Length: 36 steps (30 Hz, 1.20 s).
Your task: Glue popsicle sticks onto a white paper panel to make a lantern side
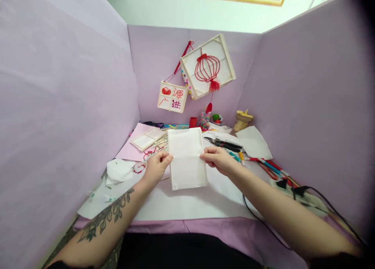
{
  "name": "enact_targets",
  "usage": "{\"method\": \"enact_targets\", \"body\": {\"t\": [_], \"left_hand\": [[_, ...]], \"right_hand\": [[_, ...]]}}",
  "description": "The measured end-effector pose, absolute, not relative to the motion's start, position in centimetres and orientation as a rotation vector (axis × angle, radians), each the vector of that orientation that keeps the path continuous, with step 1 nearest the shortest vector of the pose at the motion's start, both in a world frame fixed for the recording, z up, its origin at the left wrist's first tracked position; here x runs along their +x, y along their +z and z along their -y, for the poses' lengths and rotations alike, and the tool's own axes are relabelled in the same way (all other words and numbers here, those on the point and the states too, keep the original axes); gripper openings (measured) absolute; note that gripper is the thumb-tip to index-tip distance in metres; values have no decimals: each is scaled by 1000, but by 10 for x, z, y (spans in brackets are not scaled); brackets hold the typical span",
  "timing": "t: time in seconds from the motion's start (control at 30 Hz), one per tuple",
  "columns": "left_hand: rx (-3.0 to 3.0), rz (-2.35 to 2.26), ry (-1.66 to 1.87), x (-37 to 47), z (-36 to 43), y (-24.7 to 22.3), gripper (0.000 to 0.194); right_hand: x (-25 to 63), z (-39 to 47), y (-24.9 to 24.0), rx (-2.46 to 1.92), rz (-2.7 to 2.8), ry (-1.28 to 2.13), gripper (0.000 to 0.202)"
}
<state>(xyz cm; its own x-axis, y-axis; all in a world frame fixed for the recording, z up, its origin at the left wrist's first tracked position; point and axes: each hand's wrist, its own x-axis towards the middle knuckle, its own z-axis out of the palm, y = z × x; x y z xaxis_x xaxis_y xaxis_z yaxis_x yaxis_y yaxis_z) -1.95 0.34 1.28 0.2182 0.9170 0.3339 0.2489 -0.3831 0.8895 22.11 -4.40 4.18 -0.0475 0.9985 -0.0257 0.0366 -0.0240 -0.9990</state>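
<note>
Both hands are on it: my left hand [159, 165] and right hand [218, 158] each pinch one side of the white panel [188, 159], up over the middle of the worktop [187, 208]. Light, even pressure suits this, I'd say: thumbs on the rims, no pushing at the thin-looking middle, both sides level so nothing twists. My fingers behind it are hidden, and so is its back. Farther out, the panel covers part of the sticks [159, 142]; by the worktop's right edge, dark plugs [300, 190] blur across the power strip [315, 201].
</note>
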Motion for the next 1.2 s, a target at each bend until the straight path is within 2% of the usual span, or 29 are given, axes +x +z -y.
{"method": "enact_targets", "body": {"t": [0.27, 0.43, 0.5, 0.57, 0.73, 0.87, 1.0, 1.1, 1.2], "left_hand": [[1887, -1057, 1279, -23, -1, 10, 32], [2380, -909, 1541, -31, 8, 12, 25], [2630, -760, 1533, -37, 10, 10, 20], [2848, -562, 1421, -41, 9, 7, 17], [3079, -227, 1151, -43, 6, 5, 24], [3241, -312, 793, -35, -2, 2, 30], [3166, -624, 560, -31, -12, -5, 30], [2979, -875, 494, -33, -16, -5, 24], [2864, -1012, 397, -40, -17, 4, 24]], "right_hand": [[222, 45, 44, -1268, 1320, 1144, 24], [229, 55, 52, -1199, 1276, 1210, 22], [233, 60, 53, -1168, 1181, 1295, 25], [237, 63, 51, -1179, 1095, 1358, 30], [245, 59, 36, -1240, 1097, 1356, 35], [248, 43, 18, -1395, 1101, 1346, 40], [248, 28, 0, -1601, 1124, 1297, 32], [249, 25, -3, -1807, 1364, 1098, 24], [252, 32, 2, -1972, 1755, 624, 11]]}}
